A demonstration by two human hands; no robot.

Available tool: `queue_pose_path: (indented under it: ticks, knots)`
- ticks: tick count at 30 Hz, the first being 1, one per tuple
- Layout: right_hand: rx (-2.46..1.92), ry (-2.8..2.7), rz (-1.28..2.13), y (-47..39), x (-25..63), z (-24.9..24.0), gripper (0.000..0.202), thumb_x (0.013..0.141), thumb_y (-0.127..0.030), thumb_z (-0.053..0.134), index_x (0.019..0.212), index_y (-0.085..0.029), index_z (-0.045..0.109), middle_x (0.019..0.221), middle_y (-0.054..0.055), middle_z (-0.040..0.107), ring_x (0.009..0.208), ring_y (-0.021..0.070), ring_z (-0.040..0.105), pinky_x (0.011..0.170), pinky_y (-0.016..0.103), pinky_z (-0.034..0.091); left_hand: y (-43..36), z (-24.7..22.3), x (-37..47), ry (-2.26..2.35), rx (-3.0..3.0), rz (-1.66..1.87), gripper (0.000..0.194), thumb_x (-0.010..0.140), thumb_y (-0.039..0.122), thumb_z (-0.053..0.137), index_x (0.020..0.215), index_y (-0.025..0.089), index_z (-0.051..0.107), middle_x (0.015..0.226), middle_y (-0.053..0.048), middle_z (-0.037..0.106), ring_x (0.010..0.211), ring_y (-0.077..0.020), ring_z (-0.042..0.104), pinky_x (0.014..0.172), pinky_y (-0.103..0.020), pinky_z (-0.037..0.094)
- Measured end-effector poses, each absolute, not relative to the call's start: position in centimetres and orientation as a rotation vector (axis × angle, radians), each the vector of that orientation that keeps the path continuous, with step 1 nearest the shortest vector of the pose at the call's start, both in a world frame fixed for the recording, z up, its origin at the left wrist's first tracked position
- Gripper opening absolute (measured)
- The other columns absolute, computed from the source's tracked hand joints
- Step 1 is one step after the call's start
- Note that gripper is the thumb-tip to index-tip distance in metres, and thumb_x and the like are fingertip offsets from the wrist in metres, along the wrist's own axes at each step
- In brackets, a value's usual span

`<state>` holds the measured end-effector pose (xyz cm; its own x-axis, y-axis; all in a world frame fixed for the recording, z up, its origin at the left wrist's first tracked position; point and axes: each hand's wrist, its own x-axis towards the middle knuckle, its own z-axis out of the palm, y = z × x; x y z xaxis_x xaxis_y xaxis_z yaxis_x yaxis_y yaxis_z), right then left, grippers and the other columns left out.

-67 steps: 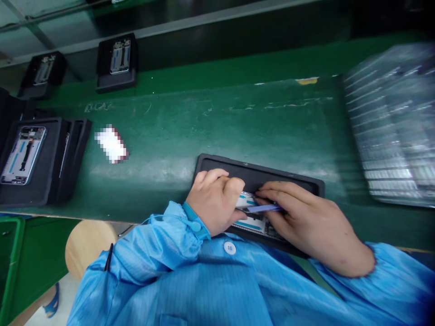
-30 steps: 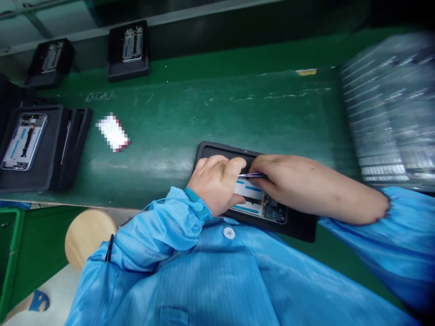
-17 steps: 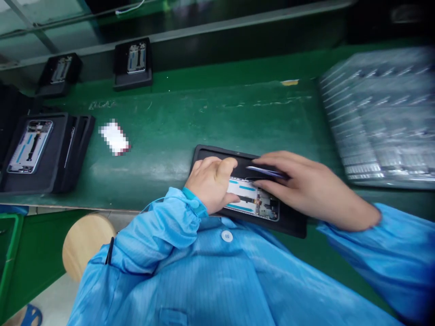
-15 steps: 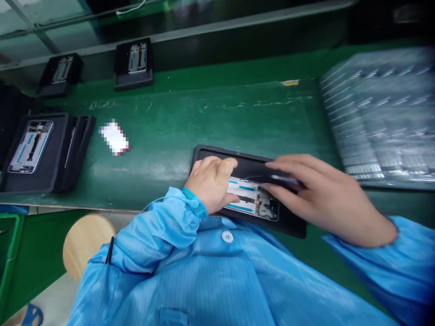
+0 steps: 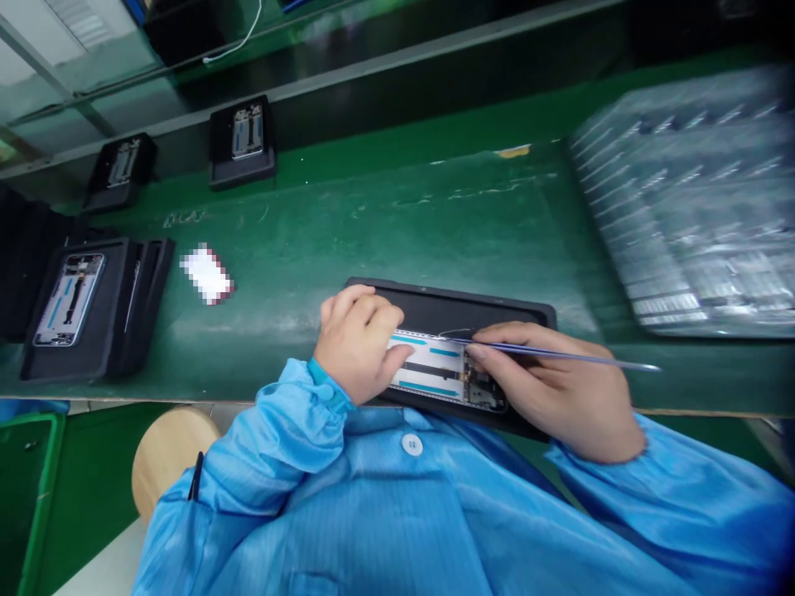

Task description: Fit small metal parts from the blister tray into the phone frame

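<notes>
A black tray (image 5: 490,305) lies at the near edge of the green bench, with an opened phone frame (image 5: 435,372) seated in it. My left hand (image 5: 357,339) rests on the left end of the phone, fingers curled and pressing it down. My right hand (image 5: 559,393) grips slim metal tweezers (image 5: 559,354). Their tips touch a thin wire at the phone's upper edge, while the long end sticks out to the right.
Another black tray with a phone frame (image 5: 68,300) sits at the far left, and two more (image 5: 242,141) stand at the back. A small white card (image 5: 206,273) lies on the bench. Stacked clear plastic trays (image 5: 689,199) fill the right side. A round wooden stool (image 5: 171,447) shows below the bench.
My right hand swung away to the right over the tray, then came back with the tweezers, now laid flat with tips on the phone's upper edge. The left hand stayed on the phone.
</notes>
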<state>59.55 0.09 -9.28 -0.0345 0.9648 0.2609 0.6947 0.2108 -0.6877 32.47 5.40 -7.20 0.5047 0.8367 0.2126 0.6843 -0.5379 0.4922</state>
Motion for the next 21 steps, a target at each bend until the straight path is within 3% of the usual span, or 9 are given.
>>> queue_pose_path:
  ticks: [6,17,21]
  knots:
    - [-1.503,-1.852,0.566,0.3,59.3,-8.7,0.016,0.108,-0.038,0.069,0.101,-0.03,0.081,0.101,0.006,0.087,0.087,0.03,0.085,0.082,0.046,0.071,5.8,-7.6,31.9,1.365,2.367,0.425,0.022,0.098,0.033,0.085,0.116,0.026,0.074,0.129,-0.009,0.08,0.153,-0.0397,0.055,0.121,-0.062,0.046]
    - [-1.444,-1.853,0.645,0.5,58.9,-8.0,0.019,0.109,-0.038,0.068,0.096,-0.029,0.079,0.1,0.006,0.087,0.086,0.0283,0.084,0.08,0.044,0.07,5.6,-7.8,32.1,1.345,2.355,0.413,0.02,0.099,0.031,0.083,0.116,0.025,0.075,0.126,-0.009,0.082,0.153,-0.0397,0.055,0.122,-0.064,0.044]
    - [-1.47,-1.847,0.608,0.4,58.5,-8.2,0.021,0.11,-0.039,0.066,0.097,-0.03,0.08,0.103,0.006,0.088,0.089,0.0305,0.085,0.084,0.048,0.072,5.7,-7.9,32.1,1.342,2.359,0.387,0.019,0.101,0.032,0.081,0.118,0.026,0.076,0.123,-0.009,0.082,0.153,-0.039,0.056,0.12,-0.063,0.045]
